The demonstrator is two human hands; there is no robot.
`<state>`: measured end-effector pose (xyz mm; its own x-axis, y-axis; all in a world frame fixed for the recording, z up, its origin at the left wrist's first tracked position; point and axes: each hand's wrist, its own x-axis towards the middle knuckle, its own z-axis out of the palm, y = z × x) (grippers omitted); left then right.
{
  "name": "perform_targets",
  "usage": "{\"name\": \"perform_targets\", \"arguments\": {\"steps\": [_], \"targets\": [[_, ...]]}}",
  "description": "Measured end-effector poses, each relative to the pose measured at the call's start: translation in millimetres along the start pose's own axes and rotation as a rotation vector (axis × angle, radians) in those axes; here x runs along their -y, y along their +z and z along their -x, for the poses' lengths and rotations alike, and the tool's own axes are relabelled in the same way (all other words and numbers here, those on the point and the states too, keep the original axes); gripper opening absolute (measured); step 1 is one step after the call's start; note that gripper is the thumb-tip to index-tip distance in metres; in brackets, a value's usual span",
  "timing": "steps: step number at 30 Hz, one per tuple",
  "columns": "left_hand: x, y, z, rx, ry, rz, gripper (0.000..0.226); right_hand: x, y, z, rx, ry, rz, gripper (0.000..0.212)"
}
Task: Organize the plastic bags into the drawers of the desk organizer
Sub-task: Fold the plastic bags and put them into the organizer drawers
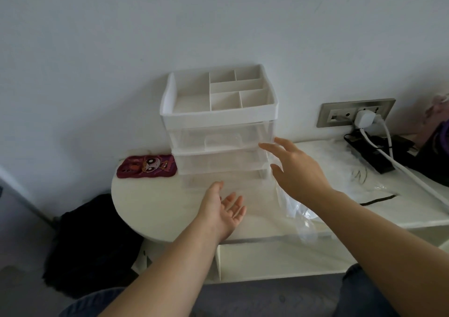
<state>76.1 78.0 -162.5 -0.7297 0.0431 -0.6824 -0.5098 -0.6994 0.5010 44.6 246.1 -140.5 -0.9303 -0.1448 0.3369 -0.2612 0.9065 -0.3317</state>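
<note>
Your right hand [297,170] is spread open, holding nothing, at the desk organizer's [218,112] right front corner; your left hand [227,207] is open palm-up before its lowest drawer [218,177] | plastic bags [303,211] lie crumpled on the desk [145,207] near its front edge, right of the organizer | likely light, limp, slippery: pinch a gathered fold

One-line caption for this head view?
Left hand and right hand, both open, reach toward the desk organizer; plastic bags beside it.
</note>
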Motion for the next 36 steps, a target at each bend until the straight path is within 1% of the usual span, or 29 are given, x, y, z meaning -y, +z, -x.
{"name": "perform_targets", "arguments": {"steps": [2, 8, 12, 15, 17, 18, 19, 20, 21, 22, 23, 24, 25, 26, 27, 28, 29, 31, 33, 35, 36], "targets": [[5.7, -3.0, 7.1, -0.022, -0.012, 0.000, 0.026, -0.3, 0.7, 0.5, -0.008, -0.002, 0.003, 0.054], [26.4, -17.1, 31.0, -0.029, -0.033, -0.063, 0.021, -2.6, -0.5, 0.7, 0.008, -0.020, 0.011, 0.056], [27.6, -27.9, 45.1, 0.006, -0.118, -0.156, 0.022, -5.5, -6.0, 2.4, -0.031, -0.032, -0.096, 0.052], [21.6, -36.7, 56.9, 0.086, -0.227, -0.252, 0.024, -6.5, -20.1, 1.6, -0.123, 0.053, -0.218, 0.043], [17.6, -38.5, 66.4, 0.207, -0.261, -0.378, 0.023, -2.7, -32.2, 2.8, -0.187, 0.116, -0.315, 0.036], [14.7, -37.1, 71.4, 0.274, -0.242, -0.466, 0.022, 1.4, -38.8, 4.4, -0.212, 0.132, -0.365, 0.032], [10.3, -33.6, 76.6, 0.338, -0.189, -0.534, 0.020, 7.2, -45.0, 6.0, -0.227, 0.135, -0.422, 0.029], [4.7, -28.3, 81.6, 0.388, -0.094, -0.568, 0.017, 14.5, -51.6, 7.5, -0.231, 0.120, -0.483, 0.025], [-1.6, -22.4, 85.1, 0.421, 0.050, -0.597, 0.014, 23.2, -59.0, 9.6, -0.224, 0.088, -0.543, 0.021], [-9.6, -16.4, 87.3, 0.439, 0.246, -0.668, 0.017, 31.8, -66.9, 10.4, -0.199, 0.043, -0.598, 0.018], [-19.2, -12.7, 90.9, 0.427, 0.477, -0.806, 0.033, 41.2, -73.1, 10.9, -0.146, -0.007, -0.653, 0.016], [-28.9, -9.0, 93.8, 0.423, 0.704, -0.985, 0.053, 49.3, -79.2, 11.0, -0.076, -0.052, -0.698, 0.014], [-37.1, -4.4, 96.5, 0.436, 0.872, -1.127, 0.073, 56.2, -84.7, 10.7, 0.008, -0.090, -0.735, 0.012], [-43.5, 0.4, 100.0, 0.470, 0.963, -1.215, 0.088, 62.6, -88.7, 10.4, 0.098, -0.125, -0.771, 0.009], [-48.6, 6.3, 101.6, 0.521, 0.987, -1.256, 0.097, 67.2, -92.7, 8.5, 0.182, -0.160, -0.798, 0.006], [-53.0, 12.0, 100.6, 0.566, 0.980, -1.275, 0.100, 70.6, -95.6, 6.0, 0.256, -0.194, -0.813, 0.004], [-56.9, 17.7, 99.0, 0.604, 0.954, -1.280, 0.095, 73.3, -97.8, 3.0, 0.317, -0.217, -0.826, 0.007], [-62.7, 25.8, 93.1, 0.643, 0.911, -1.283, 0.068, 74.7, -100.2, -4.9, 0.390, -0.229, -0.840, 0.018], [-65.6, 25.9, 86.4, 0.572, 0.914, -1.308, 0.038, 72.5, -99.7, -12.8, 0.367, -0.239, -0.786, 0.022], [-65.3, 20.9, 77.7, 0.480, 0.915, -1.311, 0.020, 63.3, -96.7, -19.8, 0.327, -0.216, -0.701, 0.031], [-65.2, 18.4, 72.2, 0.459, 0.895, -1.280, 0.015, 57.0, -95.9, -22.2, 0.360, -0.178, -0.653, 0.041]]}}
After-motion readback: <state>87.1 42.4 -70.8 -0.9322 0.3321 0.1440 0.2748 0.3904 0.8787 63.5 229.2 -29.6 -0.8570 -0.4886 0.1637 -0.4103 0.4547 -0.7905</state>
